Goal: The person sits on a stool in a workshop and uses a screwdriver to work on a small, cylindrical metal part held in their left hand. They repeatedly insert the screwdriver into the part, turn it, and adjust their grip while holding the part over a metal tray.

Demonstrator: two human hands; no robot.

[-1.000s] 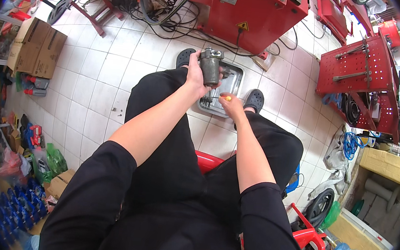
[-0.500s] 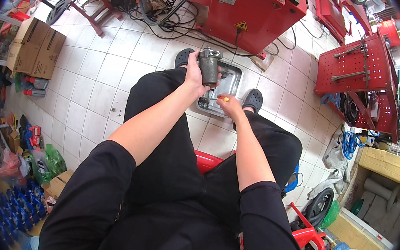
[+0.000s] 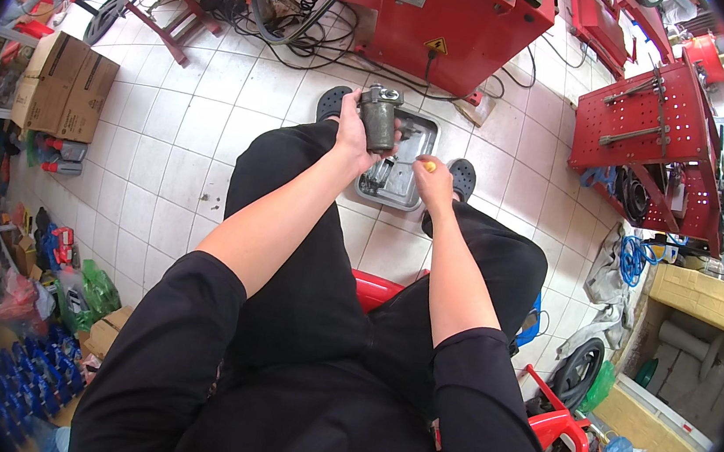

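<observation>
My left hand (image 3: 352,135) is closed around a grey metal cylindrical housing (image 3: 379,124) with a wider fitting at its top. My right hand (image 3: 435,183), to the right of the housing, is closed on a small yellow-handled tool (image 3: 429,167); its far end is hard to make out. Beneath both hands, between my feet in dark clogs, a grey tray (image 3: 389,201) lies on the tiled floor with small dark parts in it, too small to name.
A red machine (image 3: 453,33) with black cables stands ahead. A red perforated stand (image 3: 619,129) with long tools is at right, beside a blue coiled hose (image 3: 632,259). Cardboard boxes (image 3: 60,79) and bagged items are at left. A red plastic seat (image 3: 373,289) is under me.
My right hand with the yellow-handled tool has moved right and up, away from the housing, mostly in the last half second. My left hand and the housing have barely moved.
</observation>
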